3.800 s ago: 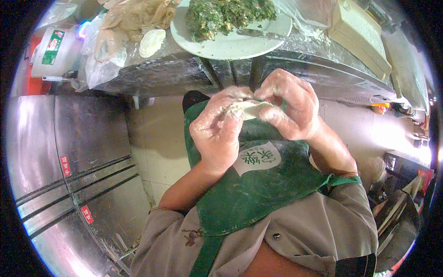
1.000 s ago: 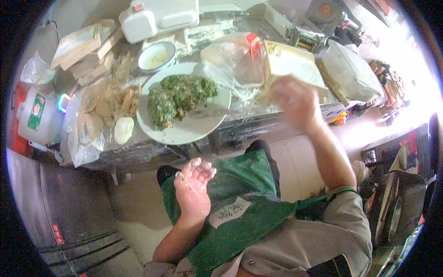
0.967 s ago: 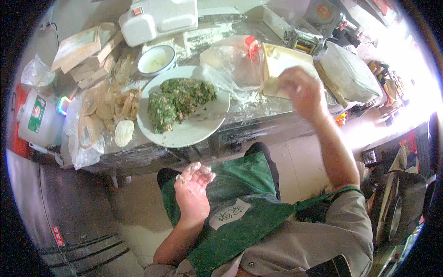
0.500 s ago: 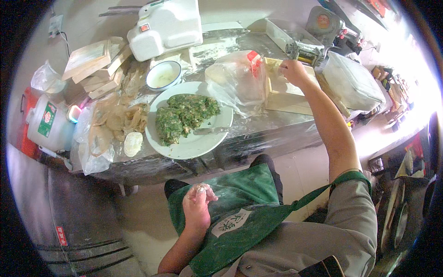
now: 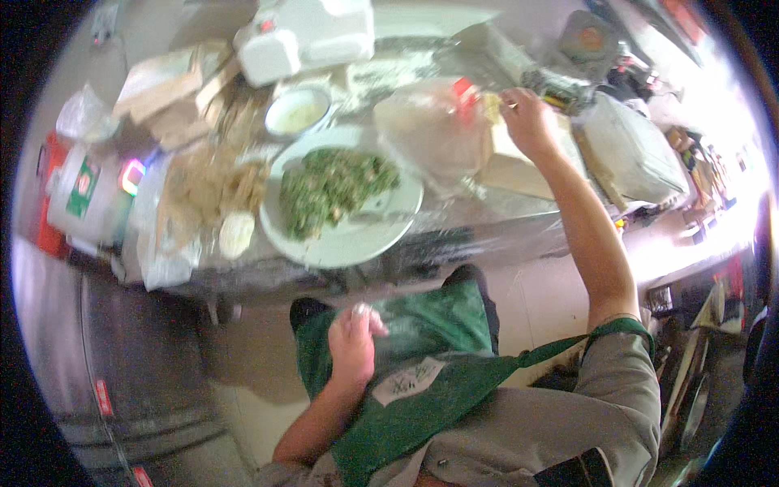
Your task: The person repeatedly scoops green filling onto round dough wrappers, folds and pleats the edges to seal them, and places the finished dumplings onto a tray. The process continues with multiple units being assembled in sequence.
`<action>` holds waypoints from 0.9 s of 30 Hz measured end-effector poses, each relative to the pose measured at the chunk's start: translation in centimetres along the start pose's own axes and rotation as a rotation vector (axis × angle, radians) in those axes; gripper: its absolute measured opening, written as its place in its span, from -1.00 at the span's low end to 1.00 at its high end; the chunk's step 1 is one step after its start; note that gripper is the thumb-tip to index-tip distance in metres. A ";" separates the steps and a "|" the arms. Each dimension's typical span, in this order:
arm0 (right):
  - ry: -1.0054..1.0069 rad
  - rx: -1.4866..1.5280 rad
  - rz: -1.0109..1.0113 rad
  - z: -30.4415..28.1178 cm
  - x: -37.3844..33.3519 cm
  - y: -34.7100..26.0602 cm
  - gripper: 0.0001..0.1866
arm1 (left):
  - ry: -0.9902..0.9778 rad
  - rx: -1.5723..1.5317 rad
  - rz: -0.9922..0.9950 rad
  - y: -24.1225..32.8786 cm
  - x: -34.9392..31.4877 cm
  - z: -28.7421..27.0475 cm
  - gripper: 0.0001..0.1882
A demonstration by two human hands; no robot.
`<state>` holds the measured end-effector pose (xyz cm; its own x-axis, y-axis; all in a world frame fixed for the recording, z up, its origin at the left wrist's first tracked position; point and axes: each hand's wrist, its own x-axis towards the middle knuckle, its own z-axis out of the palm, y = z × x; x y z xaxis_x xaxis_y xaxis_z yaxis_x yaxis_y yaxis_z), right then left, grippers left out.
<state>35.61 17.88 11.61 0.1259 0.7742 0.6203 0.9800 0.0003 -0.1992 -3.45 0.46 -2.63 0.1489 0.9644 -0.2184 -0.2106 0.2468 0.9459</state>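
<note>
My right hand (image 5: 531, 123) reaches across the table to a pale wooden tray (image 5: 519, 168), its fingers curled together over the tray's far side. Whatever the fingertips pinch, if anything, is too blurred to name. Low over the green apron (image 5: 430, 325) is my left hand (image 5: 354, 345), closed, with whitish dusting on its fingers; what it holds is unclear. A large white plate (image 5: 357, 253) bears a mound of chopped green filling (image 5: 329, 187), with a flat spatula-like tool lying at its right side. A clear plastic bag (image 5: 426, 134) with a red patch lies between plate and tray.
Beyond the plate stands a blue-rimmed bowl (image 5: 298, 111), with a white machine (image 5: 308, 40) behind it. Stacked wooden boxes (image 5: 166, 85), crumpled brown bags (image 5: 215, 191) and a round pale lump (image 5: 236, 235) are leftward. A translucent bin (image 5: 633, 150) and a roller machine (image 5: 560, 87) stand right.
The whole view has shifted and blurred, so the table's things sit a little higher and further right. My right hand remains over the tray; the left stays closed above the apron.
</note>
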 end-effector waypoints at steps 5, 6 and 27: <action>-0.297 0.200 -0.327 -3.0 -9.4 -10.6 -0.82 | 0.111 0.033 -0.102 -3.8 2.7 -1.6 -0.57; -0.316 0.206 -0.393 -2.8 -10.4 -12.3 -0.80 | 0.037 0.277 -0.074 -3.3 3.1 -2.5 -0.62; -0.589 1.058 0.382 -1.1 -16.4 -18.0 -0.78 | 0.278 1.580 0.656 14.6 13.8 -14.4 -0.81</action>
<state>16.06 4.47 5.91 0.0185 0.9997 0.0138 0.2611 0.0085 -0.9653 -18.37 18.77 4.74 0.2396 0.8863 0.3962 0.9348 -0.3208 0.1524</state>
